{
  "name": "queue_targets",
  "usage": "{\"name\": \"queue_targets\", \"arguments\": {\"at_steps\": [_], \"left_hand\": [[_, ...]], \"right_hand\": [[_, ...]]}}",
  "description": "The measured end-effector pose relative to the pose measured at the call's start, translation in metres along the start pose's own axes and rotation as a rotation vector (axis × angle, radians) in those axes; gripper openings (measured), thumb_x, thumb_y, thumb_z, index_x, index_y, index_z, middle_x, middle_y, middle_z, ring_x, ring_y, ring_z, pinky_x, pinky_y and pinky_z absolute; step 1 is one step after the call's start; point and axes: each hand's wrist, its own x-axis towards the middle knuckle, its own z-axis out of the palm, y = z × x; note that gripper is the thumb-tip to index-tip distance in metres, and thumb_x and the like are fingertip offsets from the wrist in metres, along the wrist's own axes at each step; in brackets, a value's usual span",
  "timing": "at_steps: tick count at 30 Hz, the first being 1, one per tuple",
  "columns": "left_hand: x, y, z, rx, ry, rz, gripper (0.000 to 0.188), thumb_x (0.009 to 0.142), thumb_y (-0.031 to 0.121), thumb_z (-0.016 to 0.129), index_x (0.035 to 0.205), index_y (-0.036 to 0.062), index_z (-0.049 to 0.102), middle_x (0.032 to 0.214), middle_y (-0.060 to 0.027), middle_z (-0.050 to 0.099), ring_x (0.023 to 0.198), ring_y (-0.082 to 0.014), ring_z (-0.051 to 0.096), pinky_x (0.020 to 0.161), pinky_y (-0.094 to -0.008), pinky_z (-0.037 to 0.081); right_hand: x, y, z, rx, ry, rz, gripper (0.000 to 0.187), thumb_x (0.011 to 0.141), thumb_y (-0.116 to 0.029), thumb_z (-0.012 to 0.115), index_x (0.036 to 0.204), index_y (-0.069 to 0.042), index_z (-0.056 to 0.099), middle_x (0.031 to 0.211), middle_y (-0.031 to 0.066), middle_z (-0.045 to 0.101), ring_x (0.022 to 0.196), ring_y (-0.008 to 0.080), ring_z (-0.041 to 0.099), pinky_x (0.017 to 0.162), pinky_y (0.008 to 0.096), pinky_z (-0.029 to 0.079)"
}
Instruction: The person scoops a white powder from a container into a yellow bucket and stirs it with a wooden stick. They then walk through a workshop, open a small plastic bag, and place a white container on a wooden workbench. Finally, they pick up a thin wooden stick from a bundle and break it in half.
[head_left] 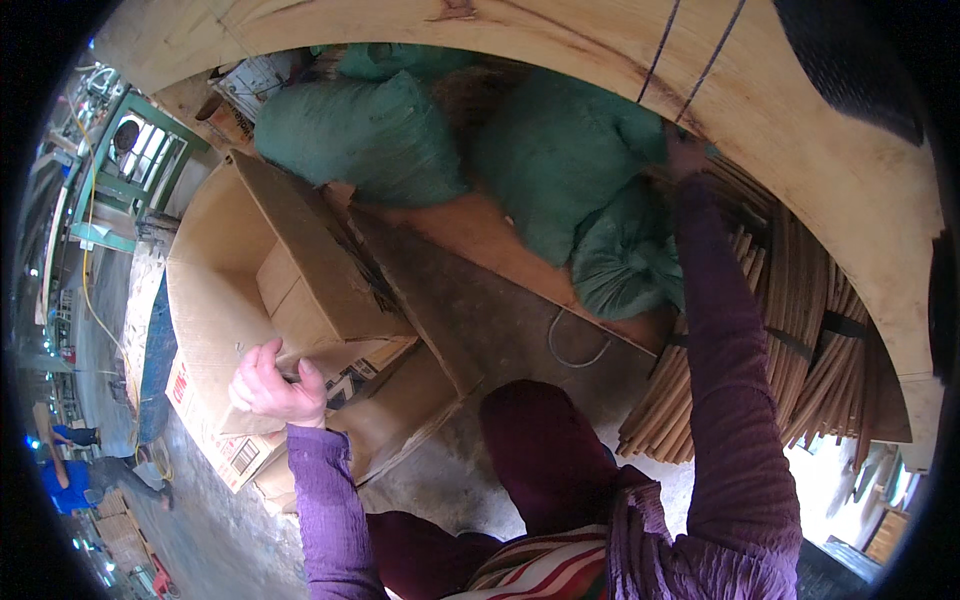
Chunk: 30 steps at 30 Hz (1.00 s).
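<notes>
My left hand (277, 388), fingers curled and thumb bent toward them, is closed at the near edge of an open brown cardboard box (215, 235). The box leans on the floor with its flaps raised. My right arm stretches far forward in a purple sleeve. My right hand (685, 152) reaches the shadow under the curved wooden edge, beside a bulging green sack (560, 160); its fingers are too dark to make out. A smaller tied green sack (625, 255) lies just left of the right forearm.
Another green sack (365, 135) rests farther left on a brown board (465, 225). Bundled wooden strips (790, 310) are stacked at right. A curved pale wooden panel (560, 25) overhangs the far side. A wire loop (578, 345) is near the board. At far left, a person in blue (65, 485) bends down.
</notes>
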Motion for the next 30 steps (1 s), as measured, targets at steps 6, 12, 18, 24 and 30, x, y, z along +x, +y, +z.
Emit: {"name": "queue_targets", "arguments": {"at_steps": [6,12,18,24,30], "left_hand": [[-0.001,0.005,0.011,0.015,0.000,0.038,0.037,0.087,0.040,0.047,0.093,0.0066,0.060,0.089,-0.0112,0.059,0.084,-0.0299,0.055,0.077,-0.0412,0.039],[-0.011,-0.007,-0.009,0.019,-0.041,0.011,0.037,0.089,0.040,0.048,0.095,0.0062,0.061,0.090,-0.0086,0.060,0.083,-0.0273,0.056,0.073,-0.0384,0.041],[-0.006,0.004,-0.002,-0.020,-0.056,-0.011,0.045,0.090,0.047,0.044,0.096,0.0059,0.060,0.088,-0.0088,0.058,0.080,-0.0277,0.054,0.073,-0.0378,0.040],[-0.004,0.007,0.005,-0.052,-0.068,-0.010,0.046,0.090,0.048,0.044,0.095,0.0055,0.059,0.086,-0.0092,0.058,0.078,-0.0277,0.055,0.070,-0.0375,0.041],[-0.008,-0.006,0.000,-0.015,-0.064,0.003,0.042,0.090,0.044,0.045,0.095,0.0046,0.059,0.086,-0.0088,0.058,0.077,-0.0277,0.054,0.070,-0.0375,0.042]], "right_hand": [[-0.053,-0.042,0.022,0.612,0.037,-0.494,0.046,0.089,-0.039,0.046,0.122,-0.007,0.051,0.120,0.0159,0.054,0.110,0.0318,0.050,0.093,0.0409,0.040],[-0.151,-0.187,0.031,0.428,-0.178,-0.733,0.044,0.090,-0.036,0.040,0.127,-0.014,0.046,0.128,0.0121,0.050,0.118,0.0327,0.045,0.099,0.0460,0.036],[-0.166,-0.234,0.052,0.042,-0.213,-0.882,0.046,0.091,-0.034,0.036,0.132,-0.014,0.042,0.133,0.0080,0.046,0.121,0.0314,0.042,0.102,0.0506,0.026],[-0.186,-0.241,0.076,0.353,-0.155,-0.800,0.045,0.093,-0.027,0.029,0.135,-0.014,0.037,0.139,0.0057,0.040,0.125,0.0287,0.037,0.108,0.0457,0.018],[-0.185,-0.226,0.073,0.619,-0.186,-0.806,0.049,0.088,-0.031,0.041,0.130,-0.007,0.040,0.132,0.0110,0.046,0.124,0.0276,0.040,0.106,0.0433,0.024]]}}
